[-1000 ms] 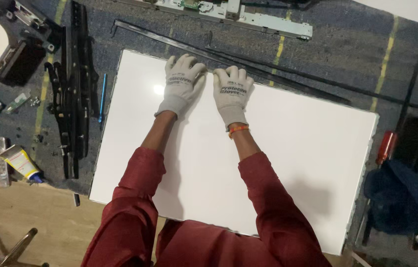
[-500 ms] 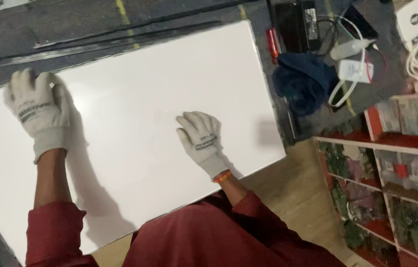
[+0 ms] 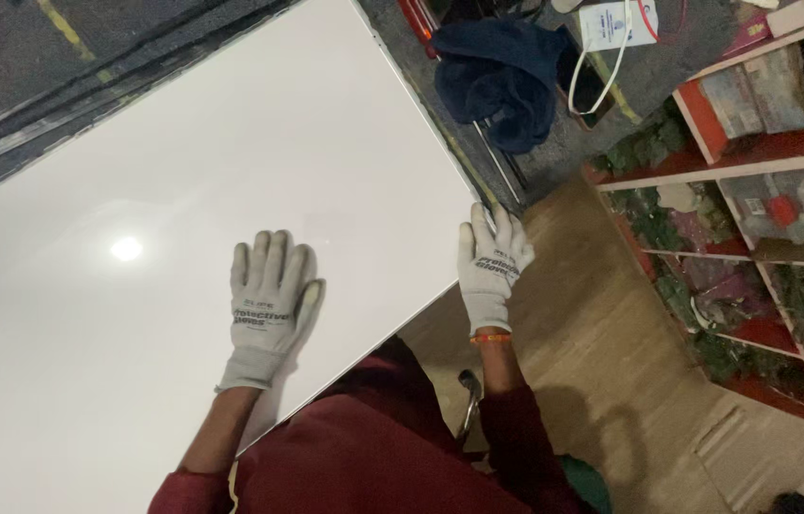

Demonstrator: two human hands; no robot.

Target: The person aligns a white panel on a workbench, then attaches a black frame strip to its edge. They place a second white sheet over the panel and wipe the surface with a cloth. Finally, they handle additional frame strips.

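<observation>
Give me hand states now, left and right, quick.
Left hand: open, gloved, palm flat on the white panel, holding nothing.
Right hand: open, gloved, fingers at the panel's corner; actual grip cannot be told.

Just one view here, a head cam worn by the person, looking pretty much straight down over their own chest and arms. It sits close: the big white panel (image 3: 183,190) fills most of the left and middle, with the left hand (image 3: 269,300) flat on it and the right hand (image 3: 492,262) at its near right corner. The frame is rolled, so the panel's edges run diagonally (nothing lines up square). Top strip catches the dark grey worktop (image 3: 59,57) beyond the panel, the right side drops down to wooden floor (image 3: 611,362) and a red shelf unit (image 3: 754,162). No second view, so no overlap to speak of.
</observation>
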